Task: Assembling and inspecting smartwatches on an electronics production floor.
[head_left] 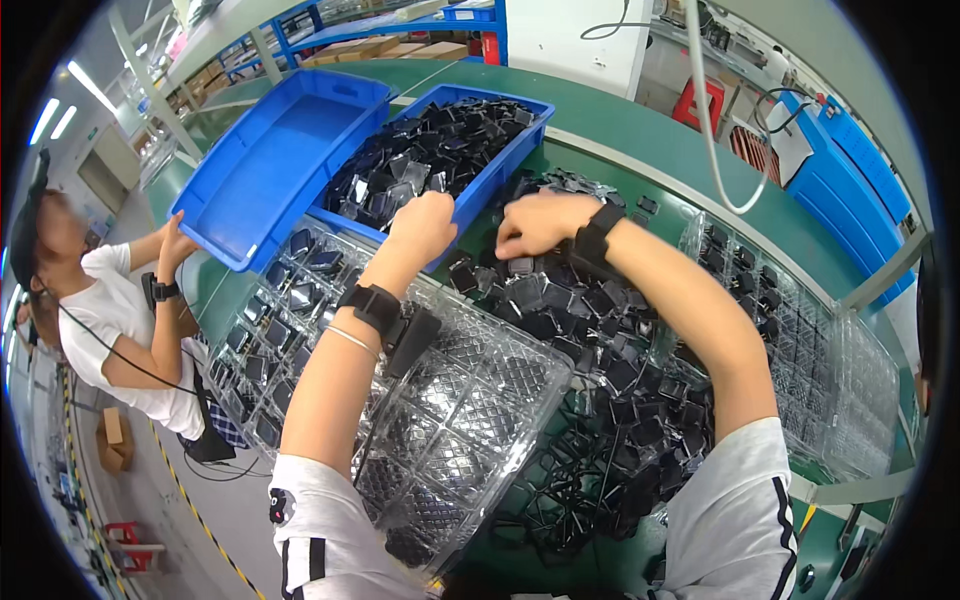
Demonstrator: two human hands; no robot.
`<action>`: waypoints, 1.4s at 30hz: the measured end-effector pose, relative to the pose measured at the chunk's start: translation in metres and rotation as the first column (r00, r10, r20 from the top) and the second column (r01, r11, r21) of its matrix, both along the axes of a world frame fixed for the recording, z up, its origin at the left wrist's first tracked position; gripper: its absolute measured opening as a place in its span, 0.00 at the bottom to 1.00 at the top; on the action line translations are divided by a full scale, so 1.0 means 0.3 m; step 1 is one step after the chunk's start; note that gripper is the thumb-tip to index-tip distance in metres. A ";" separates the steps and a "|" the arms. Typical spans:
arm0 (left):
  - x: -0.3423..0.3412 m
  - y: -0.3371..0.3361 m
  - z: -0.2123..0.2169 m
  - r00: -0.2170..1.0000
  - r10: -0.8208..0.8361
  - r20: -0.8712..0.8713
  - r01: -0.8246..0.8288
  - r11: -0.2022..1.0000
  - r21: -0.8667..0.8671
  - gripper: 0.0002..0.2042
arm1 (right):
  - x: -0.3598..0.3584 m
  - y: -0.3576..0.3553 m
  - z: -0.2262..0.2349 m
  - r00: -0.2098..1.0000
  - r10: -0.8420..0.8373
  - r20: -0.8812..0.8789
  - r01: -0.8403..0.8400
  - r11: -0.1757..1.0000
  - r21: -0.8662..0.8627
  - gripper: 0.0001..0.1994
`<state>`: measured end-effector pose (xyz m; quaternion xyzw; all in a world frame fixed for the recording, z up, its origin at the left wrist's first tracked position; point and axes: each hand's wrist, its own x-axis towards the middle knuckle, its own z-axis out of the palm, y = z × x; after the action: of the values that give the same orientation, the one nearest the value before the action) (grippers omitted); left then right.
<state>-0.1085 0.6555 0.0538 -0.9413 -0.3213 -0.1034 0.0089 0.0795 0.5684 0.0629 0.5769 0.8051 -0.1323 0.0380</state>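
Note:
My left hand (421, 228) is closed over the near edge of a blue bin (541, 112) heaped with small black and clear squarish pieces (455, 140). Whatever its fingers hold, if anything, is hidden. To its right, my right hand (545, 222) curls downward, fingers bent together, at the far end of a loose pile of small black square pieces (590, 310) on the green table. I cannot make out what is in its fingers. Below my left forearm lies a clear plastic compartment tray (450, 400); black pieces sit in the compartments of its left portion (290, 330).
At left, a person (120, 310) in white grips a tilted blue bin (265, 160), bare inside. More clear trays (790, 330), some with black pieces, stand at right. A tangle of black frame-like parts (570, 500) lies near me. A white cable (712, 130) hangs at upper right.

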 end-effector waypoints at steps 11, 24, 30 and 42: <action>0.009 -0.026 -0.012 0.980 0.065 0.186 -0.047 0.994 -0.097 0.12 | 0.110 0.213 -0.160 0.967 -0.241 0.085 0.233 0.968 0.099 0.28; -0.002 -0.028 -0.038 0.962 0.071 0.265 -0.055 0.996 -0.069 0.11 | 0.216 -0.067 -0.009 0.999 -0.048 0.013 0.050 0.986 -0.162 0.21; -0.005 -0.023 -0.044 0.958 0.081 0.274 -0.058 0.994 -0.091 0.10 | 0.249 -0.204 0.261 0.931 -0.323 0.168 0.364 0.816 -0.449 0.24; 0.006 -0.051 -0.064 0.948 0.066 0.310 -0.058 0.998 -0.035 0.09 | 0.198 0.163 -0.234 0.915 -0.367 0.166 0.325 0.916 0.237 0.31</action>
<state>-0.1067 0.6401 0.0345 -0.9027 -0.3493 -0.2461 -0.0504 0.1388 0.6175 -0.0072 0.7223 0.6906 0.0073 0.0379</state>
